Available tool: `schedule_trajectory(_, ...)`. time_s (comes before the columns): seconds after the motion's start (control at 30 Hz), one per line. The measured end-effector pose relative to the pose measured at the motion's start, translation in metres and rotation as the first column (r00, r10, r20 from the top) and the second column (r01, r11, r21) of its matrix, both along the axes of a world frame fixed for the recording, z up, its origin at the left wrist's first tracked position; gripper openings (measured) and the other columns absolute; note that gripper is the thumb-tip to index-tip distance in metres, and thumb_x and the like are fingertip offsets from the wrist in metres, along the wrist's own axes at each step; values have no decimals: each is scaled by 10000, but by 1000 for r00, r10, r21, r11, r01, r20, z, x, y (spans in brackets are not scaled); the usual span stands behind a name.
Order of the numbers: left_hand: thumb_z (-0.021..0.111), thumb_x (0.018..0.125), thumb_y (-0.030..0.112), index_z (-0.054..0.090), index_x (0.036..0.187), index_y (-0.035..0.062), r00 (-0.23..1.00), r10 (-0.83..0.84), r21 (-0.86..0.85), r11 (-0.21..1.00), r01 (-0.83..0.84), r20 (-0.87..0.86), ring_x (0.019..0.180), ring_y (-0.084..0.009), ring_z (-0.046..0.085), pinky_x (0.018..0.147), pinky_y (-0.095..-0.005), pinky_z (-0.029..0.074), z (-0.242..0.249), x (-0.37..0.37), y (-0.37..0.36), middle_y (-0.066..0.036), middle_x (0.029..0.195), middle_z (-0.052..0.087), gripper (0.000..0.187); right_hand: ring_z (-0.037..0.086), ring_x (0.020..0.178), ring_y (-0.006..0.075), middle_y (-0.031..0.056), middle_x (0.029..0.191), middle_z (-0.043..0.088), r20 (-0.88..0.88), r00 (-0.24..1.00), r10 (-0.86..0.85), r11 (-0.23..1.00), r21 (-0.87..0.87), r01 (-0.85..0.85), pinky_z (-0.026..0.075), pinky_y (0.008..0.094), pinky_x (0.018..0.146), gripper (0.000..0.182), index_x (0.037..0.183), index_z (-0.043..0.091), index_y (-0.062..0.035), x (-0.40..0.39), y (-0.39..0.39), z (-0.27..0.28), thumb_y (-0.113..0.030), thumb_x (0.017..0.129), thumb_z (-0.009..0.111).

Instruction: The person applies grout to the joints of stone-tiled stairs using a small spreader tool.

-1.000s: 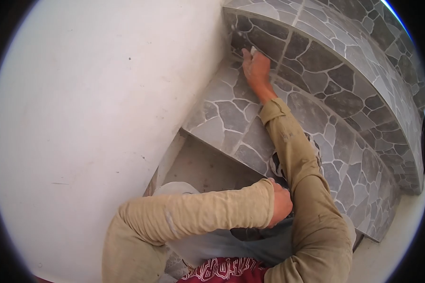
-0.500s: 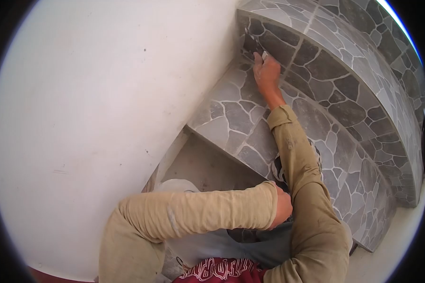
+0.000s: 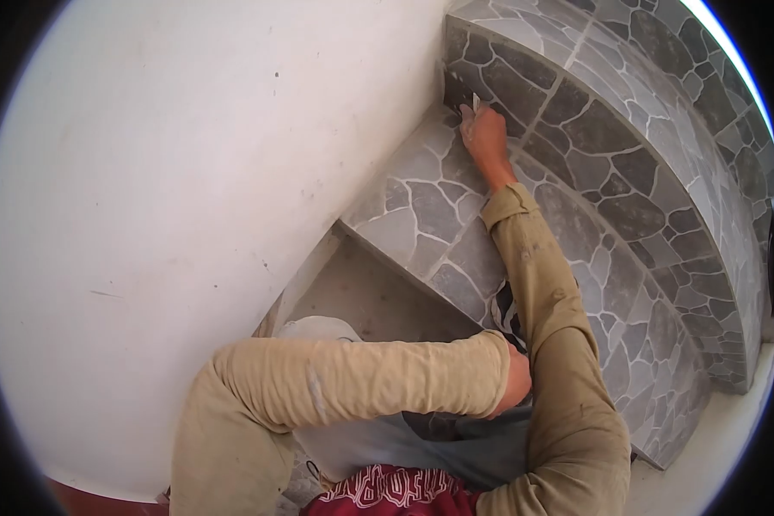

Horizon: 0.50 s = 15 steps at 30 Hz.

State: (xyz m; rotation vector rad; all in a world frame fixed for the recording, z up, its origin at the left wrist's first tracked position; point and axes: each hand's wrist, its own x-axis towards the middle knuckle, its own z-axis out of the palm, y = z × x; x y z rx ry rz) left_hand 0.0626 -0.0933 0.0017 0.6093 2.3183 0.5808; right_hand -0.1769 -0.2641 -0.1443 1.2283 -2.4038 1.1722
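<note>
My right hand (image 3: pixel 486 136) reaches up to the inner corner of the stair, fingers closed around a putty knife (image 3: pixel 476 102). Its pale handle end pokes out above the fingers; the dark, thin blade is hard to separate from the stone behind it. The blade is close to the foot of the riser (image 3: pixel 514 79), where the riser meets the white wall. My left arm lies bent across my lap. Of my left hand (image 3: pixel 514 383) only the back shows beside my right forearm, and its fingers are hidden.
A white wall (image 3: pixel 189 172) with small specks fills the left side. Curved steps faced with grey stone-pattern tiles and pale joints rise at the right. The tread (image 3: pixel 417 206) ends at a straight edge above a lower, plain grey surface (image 3: pixel 370 297). A shoe (image 3: pixel 506 314) is partly visible beside my right forearm.
My right hand has shifted slightly down and left relative to the riser, and the blade is tilted differently, its light edge less visible. The view has moved a little. My left hand stays put.
</note>
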Motion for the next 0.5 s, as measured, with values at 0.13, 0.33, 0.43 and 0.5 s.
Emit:
schedule_trajectory(0.13,731,724,230,726,889,37,1000,-28,-23,999,28,-5,894,-323,686,787,-441,504,2,0,0,-159,968,682,253,614,777,466,289,782,622,-30,1000,9,986,-168,-14,490,484,647,266,873,648,49,0,-2,-6,-216,894,641)
schedule_trajectory(0.33,750,698,242,731,906,35,998,-57,-51,997,58,11,881,-319,687,760,-436,500,4,-2,3,-159,937,682,294,605,760,468,271,769,621,24,999,-37,970,-239,42,487,461,634,248,897,665,45,5,-1,5,-202,891,652)
schedule_trajectory(0.43,757,692,258,735,904,40,999,-44,-38,998,43,-17,888,-324,686,775,-444,499,2,0,4,-158,938,684,305,592,718,467,266,740,611,-81,997,20,942,-332,-46,481,446,612,229,901,668,37,1,-1,0,-191,888,659)
schedule_trajectory(0.5,758,692,263,737,905,46,999,-44,-36,998,44,-13,891,-325,687,776,-449,500,3,0,5,-156,946,688,304,595,724,467,269,739,611,-131,991,-31,978,-211,2,479,445,610,221,875,661,33,-1,-2,-2,-188,888,658)
